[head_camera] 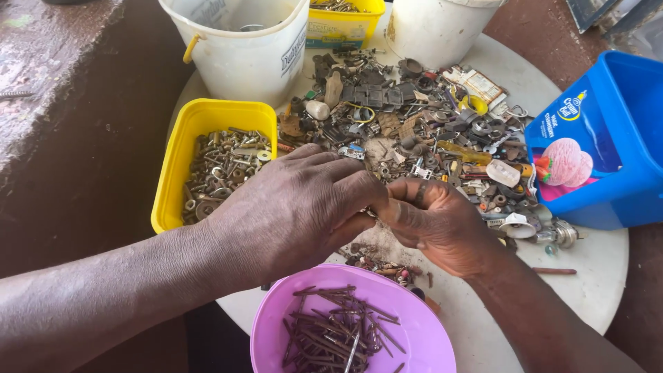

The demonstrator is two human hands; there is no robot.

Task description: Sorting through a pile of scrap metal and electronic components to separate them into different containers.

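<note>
Over the round white table [594,269]: your two hands meet above a heap of mixed scrap hardware [421,131]
Your left hand [297,207] is curled, knuckles up, fingertips pinched against those of your right hand [431,221]; both are closed on something small at the point where they touch, too hidden to identify. Left of them, a yellow tub [207,117] of bolts, nuts and washers; nearest you, a pink bowl [276,331] of rusty nails [338,335]; right, a blue tub [621,138] tipped on its side; far edge, two white buckets [242,55] and a second yellow container [345,24]
</note>
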